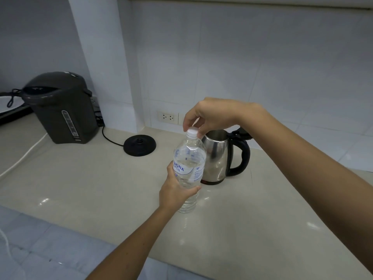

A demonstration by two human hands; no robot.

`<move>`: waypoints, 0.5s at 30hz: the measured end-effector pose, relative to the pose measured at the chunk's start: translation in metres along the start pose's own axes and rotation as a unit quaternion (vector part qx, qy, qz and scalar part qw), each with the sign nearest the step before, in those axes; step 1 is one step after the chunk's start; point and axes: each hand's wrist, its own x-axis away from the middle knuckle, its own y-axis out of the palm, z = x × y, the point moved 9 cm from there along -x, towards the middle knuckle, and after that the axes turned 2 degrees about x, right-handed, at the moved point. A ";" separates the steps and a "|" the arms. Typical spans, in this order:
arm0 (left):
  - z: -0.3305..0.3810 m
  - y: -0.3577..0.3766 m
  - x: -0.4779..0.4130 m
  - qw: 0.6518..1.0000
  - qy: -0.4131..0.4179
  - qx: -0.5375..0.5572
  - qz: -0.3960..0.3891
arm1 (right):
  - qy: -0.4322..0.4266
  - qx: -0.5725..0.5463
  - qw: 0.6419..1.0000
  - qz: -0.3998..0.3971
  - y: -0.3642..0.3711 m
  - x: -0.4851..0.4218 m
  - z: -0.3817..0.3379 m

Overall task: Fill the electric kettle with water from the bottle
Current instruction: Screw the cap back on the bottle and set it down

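Note:
A clear plastic water bottle (189,158) with a blue-and-white label stands upright over the counter, still holding water. My left hand (174,190) grips its lower half. My right hand (210,116) comes from above, thumb and fingers pinched on the white cap (192,131). Just behind the bottle stands the steel electric kettle (219,156) with a black handle on its right; its lid is flipped open and the mouth is partly hidden by my right hand. The kettle sits off its black round base (139,145), which lies to the left.
A dark grey hot-water dispenser (60,108) stands at the back left with cords trailing over the beige counter (90,178). A wall socket (168,117) sits low on the tiled wall behind the bottle. The counter's front edge runs diagonally across the lower left.

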 end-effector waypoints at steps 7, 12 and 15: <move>-0.001 0.000 -0.001 1.000 -0.003 -0.004 -0.004 | 0.006 0.072 0.997 -0.007 0.000 -0.007 -0.005; 0.000 -0.001 -0.001 1.000 0.002 -0.010 0.005 | 0.066 0.133 0.989 0.001 0.014 -0.006 0.000; 0.001 -0.001 0.000 1.000 0.002 -0.011 0.008 | 0.108 0.249 0.962 0.029 0.018 -0.006 -0.003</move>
